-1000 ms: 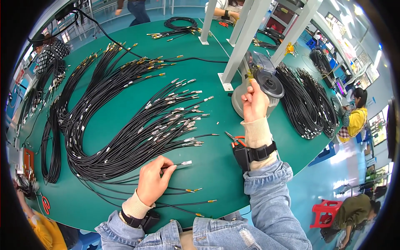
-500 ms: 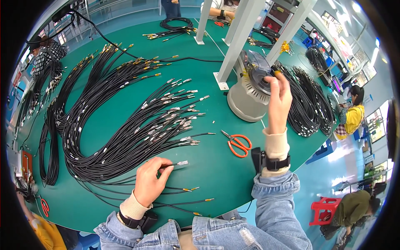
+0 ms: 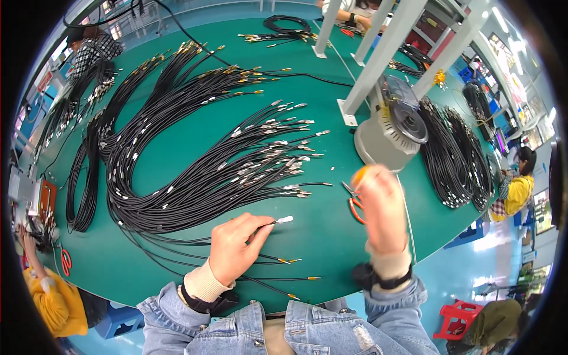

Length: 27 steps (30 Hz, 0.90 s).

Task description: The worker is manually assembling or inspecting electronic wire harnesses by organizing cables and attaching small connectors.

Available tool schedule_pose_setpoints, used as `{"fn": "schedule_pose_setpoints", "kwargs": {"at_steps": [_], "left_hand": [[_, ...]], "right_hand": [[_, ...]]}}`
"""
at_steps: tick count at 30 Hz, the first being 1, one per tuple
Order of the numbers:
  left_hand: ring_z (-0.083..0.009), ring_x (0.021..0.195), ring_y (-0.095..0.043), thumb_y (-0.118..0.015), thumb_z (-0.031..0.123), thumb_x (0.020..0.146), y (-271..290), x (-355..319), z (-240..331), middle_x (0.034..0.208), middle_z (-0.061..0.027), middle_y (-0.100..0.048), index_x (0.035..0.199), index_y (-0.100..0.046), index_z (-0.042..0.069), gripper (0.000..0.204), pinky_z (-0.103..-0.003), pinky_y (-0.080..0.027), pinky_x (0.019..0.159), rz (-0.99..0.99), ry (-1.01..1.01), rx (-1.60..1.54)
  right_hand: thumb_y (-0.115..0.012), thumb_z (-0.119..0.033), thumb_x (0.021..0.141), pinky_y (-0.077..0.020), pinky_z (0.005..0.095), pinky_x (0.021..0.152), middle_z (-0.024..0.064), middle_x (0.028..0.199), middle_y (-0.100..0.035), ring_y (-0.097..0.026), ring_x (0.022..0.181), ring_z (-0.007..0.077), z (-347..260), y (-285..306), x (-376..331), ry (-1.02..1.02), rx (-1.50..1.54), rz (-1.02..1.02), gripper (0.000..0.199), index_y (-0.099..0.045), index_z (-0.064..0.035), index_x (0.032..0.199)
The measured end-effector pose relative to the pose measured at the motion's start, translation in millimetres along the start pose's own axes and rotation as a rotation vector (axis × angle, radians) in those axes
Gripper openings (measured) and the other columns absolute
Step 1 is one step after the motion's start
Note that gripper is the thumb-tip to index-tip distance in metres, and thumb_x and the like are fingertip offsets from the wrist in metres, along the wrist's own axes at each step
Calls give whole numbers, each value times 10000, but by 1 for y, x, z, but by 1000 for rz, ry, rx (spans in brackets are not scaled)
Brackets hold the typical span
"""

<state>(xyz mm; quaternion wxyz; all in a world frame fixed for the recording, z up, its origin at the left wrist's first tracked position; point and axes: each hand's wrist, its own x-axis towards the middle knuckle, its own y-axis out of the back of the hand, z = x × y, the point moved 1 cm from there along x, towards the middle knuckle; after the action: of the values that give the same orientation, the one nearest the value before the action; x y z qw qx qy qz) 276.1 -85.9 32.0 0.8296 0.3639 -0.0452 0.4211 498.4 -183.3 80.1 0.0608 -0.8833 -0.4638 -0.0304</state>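
Beyond the left hand [image 3: 241, 242], bundled cables [image 3: 177, 204] fan out, seemingly keeping ends separate. That hand pinches one cable [image 3: 276, 222], tip [image 3: 286, 219] jutting rightward, likely for access; the right hand [image 3: 381, 204] is too blurred to tell its grip.

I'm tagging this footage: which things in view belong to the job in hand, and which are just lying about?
Likely in the job:
thin black cable with a pale tip, pinched in the left hand
large curved bundle of similar black cables
grey rounded machine with a black disc, perhaps

Apparently lying about:
metal snips with orange handles, partly behind the right hand
red-handled scissors at far left
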Motion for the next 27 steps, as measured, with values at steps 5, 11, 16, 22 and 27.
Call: {"fn": "schedule_pose_setpoints", "kwargs": {"at_steps": [5, 11, 16, 22, 27], "left_hand": [[-176, 541, -573, -709, 66, 743, -1, -3, 5, 684, -23, -605, 874, -673, 100, 140, -284, -454, 469, 47, -96, 117], [-176, 559, -588, -728, 60, 714, -3, -7, 7, 686, -24, -610, 870, -674, 92, 168, -284, -468, 488, 87, -157, 161], [-188, 583, -608, -749, 17, 673, -3, -9, 10, 701, -45, -629, 871, -674, 63, 217, -283, -478, 517, 109, -169, 150], [-189, 591, -614, -747, 11, 670, -2, -9, 12, 715, -49, -641, 866, -670, 51, 214, -282, -484, 516, 88, -179, 156], [-187, 592, -615, -741, 6, 674, -2, -9, 11, 715, -49, -644, 866, -669, 49, 210, -280, -482, 510, 72, -179, 133]], "right_hand": [[-567, -61, 869, -399, 243, 771, 27, 862, -550, -505, 820, 107, 27, -54, -56, -301, 169, -295, 50, -564, -11, 868], [-577, -53, 877, -424, 220, 729, 22, 864, -564, -520, 795, 84, 42, -67, -68, -335, 134, -264, 53, -571, -5, 854], [-588, -56, 876, -433, 208, 700, 12, 859, -575, -527, 780, 70, 49, -67, -66, -199, 32, -238, 68, -579, 0, 839], [-633, -81, 849, -425, 221, 648, -3, 741, -582, -502, 705, 66, 49, -67, -63, -256, 39, -193, 101, -601, 6, 809], [-606, -54, 869, -425, 209, 702, 2, 838, -559, -522, 780, 67, 51, -63, -62, -303, 37, -261, 81, -579, 6, 821]]}}
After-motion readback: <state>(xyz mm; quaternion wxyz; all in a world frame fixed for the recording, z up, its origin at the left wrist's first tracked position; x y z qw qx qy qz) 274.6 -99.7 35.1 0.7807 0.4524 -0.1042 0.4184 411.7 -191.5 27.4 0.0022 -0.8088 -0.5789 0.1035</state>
